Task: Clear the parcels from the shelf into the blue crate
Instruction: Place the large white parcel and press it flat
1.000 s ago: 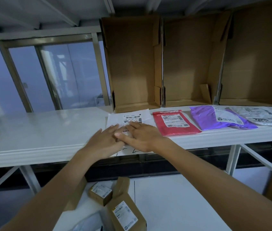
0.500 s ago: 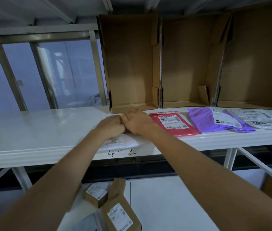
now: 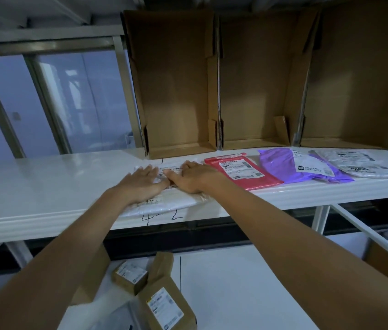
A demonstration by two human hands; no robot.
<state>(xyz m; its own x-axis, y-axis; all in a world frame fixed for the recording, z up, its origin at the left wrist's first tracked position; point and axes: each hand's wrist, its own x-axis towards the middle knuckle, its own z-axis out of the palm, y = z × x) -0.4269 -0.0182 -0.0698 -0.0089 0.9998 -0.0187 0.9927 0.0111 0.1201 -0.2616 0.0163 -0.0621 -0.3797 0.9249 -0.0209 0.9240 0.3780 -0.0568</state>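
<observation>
On shelf (image 3: 45,186) front edge: left hand (image 3: 140,184) & right hand (image 3: 194,178) lying flat, fingers spread, pressing white parcel (image 3: 164,203), gripping nothing. Blue crate not in view. Advice: slide parcel w/ both palms over edge, then pinch it underneath.

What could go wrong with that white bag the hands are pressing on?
1. The white parcel already pokes past the shelf edge; with the left hand and right hand only lying flat on it, it might slide off.
2. The blue crate isn't in view, so a slip could land it among the brown boxes below.
</observation>
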